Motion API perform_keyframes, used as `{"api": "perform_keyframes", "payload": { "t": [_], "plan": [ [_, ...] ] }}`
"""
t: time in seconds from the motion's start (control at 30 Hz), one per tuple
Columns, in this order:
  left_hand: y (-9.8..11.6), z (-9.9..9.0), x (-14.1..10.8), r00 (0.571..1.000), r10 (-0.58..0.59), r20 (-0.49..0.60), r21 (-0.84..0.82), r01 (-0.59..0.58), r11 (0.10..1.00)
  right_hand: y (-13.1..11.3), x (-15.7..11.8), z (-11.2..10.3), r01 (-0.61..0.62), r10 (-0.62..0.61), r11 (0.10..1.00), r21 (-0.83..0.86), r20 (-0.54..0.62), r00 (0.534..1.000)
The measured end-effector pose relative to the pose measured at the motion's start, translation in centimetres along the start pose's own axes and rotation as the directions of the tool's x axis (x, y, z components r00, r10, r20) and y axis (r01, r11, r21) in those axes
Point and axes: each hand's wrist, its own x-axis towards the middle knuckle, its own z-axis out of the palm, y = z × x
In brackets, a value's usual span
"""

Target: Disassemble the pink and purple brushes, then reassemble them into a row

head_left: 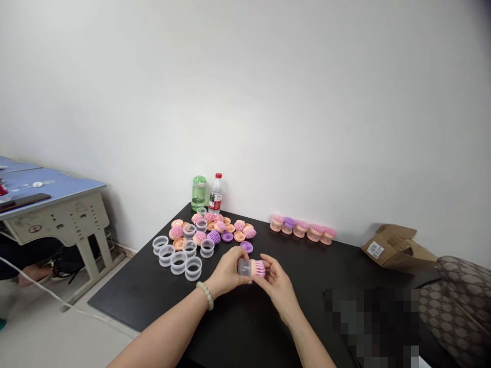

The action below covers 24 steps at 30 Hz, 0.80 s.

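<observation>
Black tabletop [130, 299]: loose brush heads [214, 236] nearby, one pair in hand.
Left hand [227, 272] closes narrowly round clear plastic cup [244, 268]; right hand [276, 286] grips pink bristle brush head [260, 268], aligned end to end.

Bright, even light is spread across the white wall [245, 102], and only soft shadows are cast. The fingers [264, 261] are rendered fairly sharply, a pixelated mosaic [370, 327] is laid to their right, and wide-angle stretching is seen far to their left.
</observation>
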Motion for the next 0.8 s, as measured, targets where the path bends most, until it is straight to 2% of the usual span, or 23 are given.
{"api": "perform_keyframes", "payload": {
  "t": [0.17,0.3,0.37,0.53,0.6,0.7,0.8],
  "plan": [
    [0.3,-0.1,-0.1,1.0,0.008,-0.005,0.04,-0.008,0.999,0.4,0.1,-0.4,-0.04,0.034,0.98,-0.196,-0.035,0.999],
    [0.2,-0.1,-0.1,1.0,0.017,-0.022,0.048,-0.016,0.999,-0.1,-0.1,-0.1,0.027,-0.027,0.999,-0.036,-0.02,0.999],
    [0.1,0.0,-0.1,1.0,0.011,-0.026,0.044,-0.01,0.999,-0.3,-0.1,0.1,0.02,-0.02,0.999,0.04,0.001,1.0],
    [0.2,0.0,-0.1,1.0,0.006,-0.02,0.059,-0.005,0.998,-0.3,0.0,-0.1,-0.135,0.131,0.989,-0.063,-0.065,0.989],
    [0.2,-0.1,-0.1,1.0,-0.002,-0.028,0.066,0.004,0.998,-0.4,0.1,-0.2,-0.112,0.108,0.992,-0.057,-0.076,0.991],
    [0.2,-0.1,-0.2,1.0,-0.016,-0.018,0.08,0.017,0.997,-0.8,-0.1,0.0,-0.063,0.063,0.997,0.033,-0.027,0.998],
    [0.1,0.1,-0.3,1.0,0.011,0.017,0.153,-0.014,0.988,-1.1,-0.2,0.2,-0.086,0.086,0.995,0.058,-0.001,0.996]
  ]
}}
